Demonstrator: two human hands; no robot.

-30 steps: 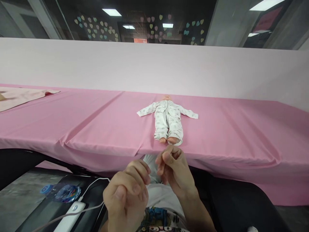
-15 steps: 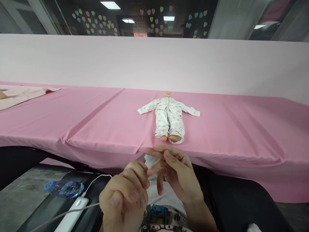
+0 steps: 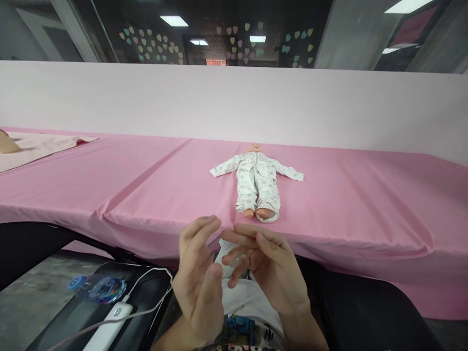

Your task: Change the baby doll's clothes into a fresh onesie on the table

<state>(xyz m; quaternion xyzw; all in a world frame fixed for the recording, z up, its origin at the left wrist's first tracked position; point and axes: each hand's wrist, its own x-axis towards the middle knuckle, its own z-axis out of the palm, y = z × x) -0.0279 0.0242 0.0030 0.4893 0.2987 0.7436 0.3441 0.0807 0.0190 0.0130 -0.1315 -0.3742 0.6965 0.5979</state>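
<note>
My left hand [image 3: 201, 282] is raised above my lap, its fingers stretched and apart from the thumb, with nothing in it. Facing it, my right hand [image 3: 268, 268] also holds nothing; its fingers are spread and slightly bent. A small gap separates the two hands. Beyond them a baby doll [image 3: 257, 183] lies on its back on the pink cloth [image 3: 157, 195]. It wears a white patterned jacket and trousers, arms out to the sides, feet toward me. The trouser leg on the right hangs loose around the foot.
A clear plastic bottle [image 3: 98, 287] with a blue cap lies on the black chair [image 3: 146, 287] at my left, beside a white power bank [image 3: 111, 326] with cables. At the far left a cream cloth [image 3: 44, 146] lies on the table. A white wall [image 3: 234, 102] stands behind.
My left hand has opened from a loosely curled fist and moved slightly to the right. My right hand stays nearly in place, its fingers shifting a little. The doll has not moved.
</note>
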